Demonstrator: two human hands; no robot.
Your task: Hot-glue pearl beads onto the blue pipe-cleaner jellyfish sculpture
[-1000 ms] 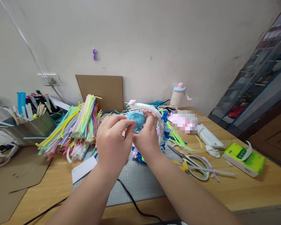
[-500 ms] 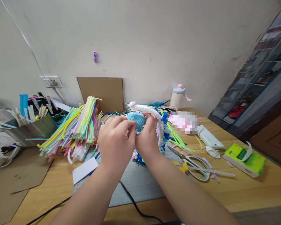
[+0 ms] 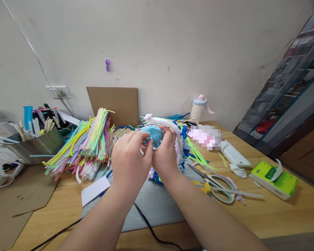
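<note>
A rounded, ridged light-blue shell-shaped piece [image 3: 157, 134], clamped in the right hand [image 3: 165, 153]; left hand [image 3: 132, 157] beside it, grip unclear

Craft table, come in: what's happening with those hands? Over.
Right hand holds blue ribbed piece. Left hand close by its near side, grip unclear. Hands hide part of the piece; white fuzzy arch curves behind.

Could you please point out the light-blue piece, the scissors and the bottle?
Light-blue piece [image 3: 156, 134]: head view, its ribbed surface.
Scissors [image 3: 209, 178]: head view, handles beside blades.
Bottle [image 3: 196, 113]: head view, its pale body.
</note>
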